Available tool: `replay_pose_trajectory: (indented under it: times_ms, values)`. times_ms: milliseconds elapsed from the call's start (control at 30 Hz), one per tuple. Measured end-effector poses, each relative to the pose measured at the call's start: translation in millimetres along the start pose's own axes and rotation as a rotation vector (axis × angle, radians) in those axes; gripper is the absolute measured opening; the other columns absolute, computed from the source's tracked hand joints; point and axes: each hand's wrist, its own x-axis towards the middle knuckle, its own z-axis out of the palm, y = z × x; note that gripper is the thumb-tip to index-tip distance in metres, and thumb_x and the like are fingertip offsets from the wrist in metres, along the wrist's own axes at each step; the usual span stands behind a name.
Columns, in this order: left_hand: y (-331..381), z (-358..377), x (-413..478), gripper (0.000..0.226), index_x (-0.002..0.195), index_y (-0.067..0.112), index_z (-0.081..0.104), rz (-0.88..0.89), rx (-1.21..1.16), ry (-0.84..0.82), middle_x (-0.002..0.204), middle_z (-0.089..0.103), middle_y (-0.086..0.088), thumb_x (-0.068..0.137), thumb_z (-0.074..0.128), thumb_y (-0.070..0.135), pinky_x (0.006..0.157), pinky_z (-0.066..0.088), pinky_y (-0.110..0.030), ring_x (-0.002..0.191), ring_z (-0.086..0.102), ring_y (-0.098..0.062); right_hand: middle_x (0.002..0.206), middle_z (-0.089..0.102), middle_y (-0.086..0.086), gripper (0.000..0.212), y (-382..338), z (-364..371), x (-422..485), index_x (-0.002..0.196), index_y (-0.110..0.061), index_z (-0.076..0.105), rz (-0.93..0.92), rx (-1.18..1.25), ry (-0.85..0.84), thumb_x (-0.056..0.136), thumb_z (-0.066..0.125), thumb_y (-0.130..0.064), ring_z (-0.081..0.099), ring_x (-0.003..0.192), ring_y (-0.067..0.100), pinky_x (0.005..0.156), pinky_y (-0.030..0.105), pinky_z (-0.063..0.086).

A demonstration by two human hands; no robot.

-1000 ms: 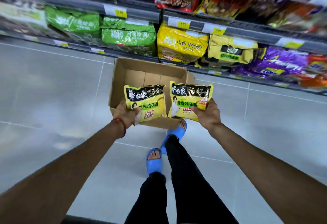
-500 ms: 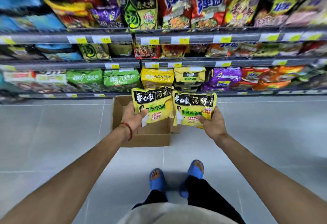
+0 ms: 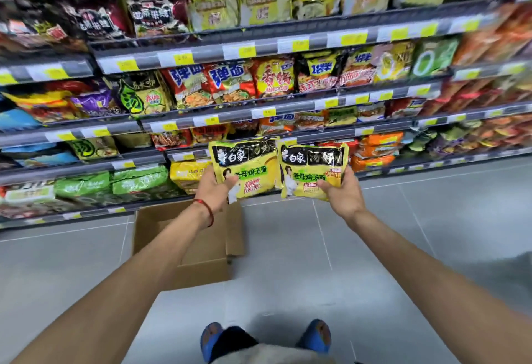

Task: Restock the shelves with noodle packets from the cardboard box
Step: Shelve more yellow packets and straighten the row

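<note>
Gripping a yellow plastic noodle packet (image 3: 244, 169) in your left hand (image 3: 214, 189) and its twin (image 3: 312, 172) in your right hand (image 3: 342, 195), up before the grey metal shelves (image 3: 266, 44), you wanna find the matching row, then slot both upright.

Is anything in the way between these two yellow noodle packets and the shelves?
Nothing visible. The left hand and right hand each hold a packet in open air before the shelves; the cardboard box sits lower, on the floor.
</note>
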Motion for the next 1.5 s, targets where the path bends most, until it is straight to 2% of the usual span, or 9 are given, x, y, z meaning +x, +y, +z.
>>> replay_pose_trajectory:
  times_ms: [100,333,533,733,933,1100,1333,1400,1500]
  values:
    - [26.5,42.8,4.4,0.079,0.146,0.008,0.034,0.038,0.003,0.029,0.149,0.044,-0.009,0.085,0.071,0.042,0.113,0.035,-0.046,0.136,0.042,-0.026,0.112,0.07,-0.004,0.04,-4.6,-53.0,22.6,0.119,-0.023,0.054,-0.031,0.02,0.026,0.087,0.075,-0.012,0.067,0.106,0.019,0.101,0.045,0.052]
    - [106.1,124.0,36.7,0.044,0.134,0.01,0.045,0.159,0.047,0.018,0.134,0.055,-0.006,0.095,0.063,0.02,0.106,0.04,-0.037,0.128,0.049,-0.024,0.113,0.068,0.0,0.035,-25.0,-142.6,87.3,0.118,-0.015,0.053,-0.076,-0.018,0.103,0.089,0.073,-0.015,0.064,0.107,0.022,0.096,0.038,0.05]
    - [173.9,185.0,98.3,0.078,0.156,0.015,0.016,0.218,-0.046,-0.074,0.16,0.023,-0.001,0.094,0.062,0.033,0.119,0.025,-0.042,0.146,0.025,-0.022,0.126,0.064,0.008,0.055,-54.1,-194.1,166.7,0.132,-0.007,0.047,-0.114,-0.077,0.127,0.088,0.074,-0.027,0.059,0.118,0.028,0.094,0.046,0.053]
    - [245.1,249.3,157.9,0.046,0.138,0.006,0.039,0.298,0.008,-0.079,0.118,0.047,0.003,0.099,0.057,0.023,0.091,0.034,-0.023,0.118,0.044,-0.016,0.118,0.066,0.007,0.04,-79.8,-241.5,232.3,0.125,-0.011,0.049,-0.182,0.016,0.159,0.091,0.07,-0.018,0.062,0.108,0.022,0.094,0.042,0.05]
    - [296.9,308.5,194.1,0.063,0.15,0.011,0.025,0.313,-0.003,-0.092,0.141,0.041,0.004,0.099,0.056,0.03,0.083,0.045,-0.018,0.113,0.056,-0.016,0.107,0.065,0.005,0.028,-100.2,-300.3,296.4,0.116,-0.011,0.05,-0.24,0.058,0.25,0.094,0.067,-0.016,0.063,0.105,0.024,0.095,0.048,0.051]
    - [328.7,362.9,212.3,0.028,0.116,0.008,0.047,0.309,-0.047,-0.02,0.106,0.052,-0.002,0.099,0.057,0.027,0.074,0.042,-0.028,0.096,0.051,-0.018,0.107,0.063,0.006,0.03,-118.1,-355.7,356.5,0.116,-0.011,0.049,-0.341,0.031,0.243,0.094,0.067,-0.019,0.061,0.103,0.027,0.094,0.048,0.05]
    - [371.9,430.4,196.1,0.05,0.136,0.007,0.042,0.256,-0.155,0.141,0.136,0.053,-0.014,0.097,0.058,0.034,0.104,0.043,-0.054,0.126,0.05,-0.034,0.114,0.064,0.003,0.029,-146.0,-419.0,418.1,0.118,-0.015,0.049,-0.448,0.059,0.202,0.095,0.066,-0.019,0.059,0.107,0.022,0.101,0.044,0.047]
    - [380.6,445.9,194.4,0.031,0.122,0.01,0.05,0.259,-0.189,0.153,0.114,0.06,-0.004,0.099,0.056,0.03,0.1,0.046,-0.051,0.112,0.057,-0.029,0.124,0.062,0.007,0.041,-153.1,-431.6,432.8,0.126,-0.007,0.047,-0.46,0.038,0.219,0.095,0.067,-0.024,0.056,0.117,0.024,0.105,0.043,0.044]
    - [390.3,464.7,196.8,0.015,0.09,0.028,0.044,0.273,-0.235,0.175,0.087,0.047,0.013,0.1,0.054,0.024,0.092,0.041,-0.036,0.085,0.051,-0.006,0.098,0.061,-0.003,0.025,-163.6,-443.1,448.4,0.108,-0.009,0.049,-0.475,0.035,0.287,0.095,0.066,-0.021,0.056,0.099,0.022,0.085,0.035,0.044]
